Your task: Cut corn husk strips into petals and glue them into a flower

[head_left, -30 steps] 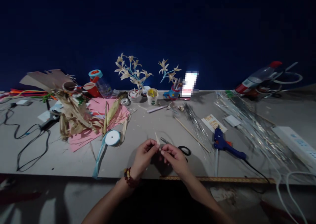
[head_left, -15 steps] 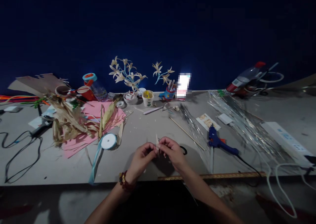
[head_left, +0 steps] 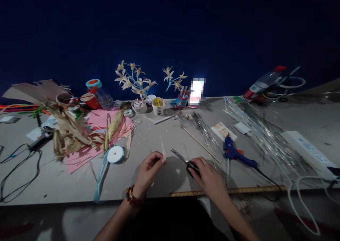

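"Where was the pale strip (head_left: 163,151)?"

"Pinched in the left hand (head_left: 149,170) by its near end, its thin tip pointing toward the far side of the worktop (head_left: 148,138)."

"And the right hand (head_left: 209,175)?"

"Closed around the black handles of the scissors (head_left: 186,161). Whether they were lifted at all, or the fingers sat inside the loops, I couldn't tell."

"What did doing that well call for?"

"A light pinch on the left, I'd say, since the strip looked thin enough to crease or split. On the right, a settled hold on the handles mattered before anything else (the blades pointed away from the body, toward the far left). I'd have kept the left fingertips clear of those points, and the blades clear of the wooden stick (head_left: 201,144) just beyond."
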Demonstrator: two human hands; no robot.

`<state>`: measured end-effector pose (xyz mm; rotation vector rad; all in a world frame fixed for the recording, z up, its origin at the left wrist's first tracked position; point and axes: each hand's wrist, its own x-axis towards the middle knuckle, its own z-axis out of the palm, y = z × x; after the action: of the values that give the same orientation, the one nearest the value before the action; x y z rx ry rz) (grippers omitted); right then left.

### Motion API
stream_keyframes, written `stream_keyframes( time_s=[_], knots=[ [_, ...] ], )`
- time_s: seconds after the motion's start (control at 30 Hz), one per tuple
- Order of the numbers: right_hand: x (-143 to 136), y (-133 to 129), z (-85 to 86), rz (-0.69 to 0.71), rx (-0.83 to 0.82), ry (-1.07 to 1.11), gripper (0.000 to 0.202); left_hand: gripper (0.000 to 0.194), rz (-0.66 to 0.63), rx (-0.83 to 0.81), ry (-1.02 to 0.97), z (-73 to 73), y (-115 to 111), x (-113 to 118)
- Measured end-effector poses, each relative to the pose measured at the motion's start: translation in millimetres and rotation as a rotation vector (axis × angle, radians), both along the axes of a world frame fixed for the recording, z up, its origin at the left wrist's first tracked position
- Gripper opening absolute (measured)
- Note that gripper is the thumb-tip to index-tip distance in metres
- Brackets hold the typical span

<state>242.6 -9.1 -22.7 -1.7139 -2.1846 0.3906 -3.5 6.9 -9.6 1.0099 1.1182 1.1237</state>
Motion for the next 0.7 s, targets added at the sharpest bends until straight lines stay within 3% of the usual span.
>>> stream_keyframes(
  time_s=[0.2, 0.33, 0.4, 0.53, 0.6, 0.7],
  knots=[
    [6, 1, -1.7, 0.001, -0.047, -0.131, 0.009, 0.019, 0.033, 0.002, -0.029, 0.7, 1, -3],
    [11, 7, 0.5, -0.057, -0.14, -0.036, 0.008, 0.02, 0.059, -0.029, -0.037, -0.5, 1, -6],
    [10, 8, 1.5, -0.082, -0.242, 0.144, 0.014, 0.02, 0.068, -0.029, -0.05, -2.9, 1, -6],
    [-4, 8, 1.0, -0.121, -0.486, 0.757, 0.031, 0.018, 0.091, 0.01, -0.085, -3.3, 0, -2],
    [-15, 8, 0.3, -0.154, -0.535, 0.974, 0.04, 0.015, 0.135, 0.122, -0.165, 3.3, -4, -3],
    [-27, 7, 0.8, -0.189, -0.547, 1.102, 0.043, 0.012, 0.241, 0.358, -0.336, 20.3, -16, -13]
  ],
)
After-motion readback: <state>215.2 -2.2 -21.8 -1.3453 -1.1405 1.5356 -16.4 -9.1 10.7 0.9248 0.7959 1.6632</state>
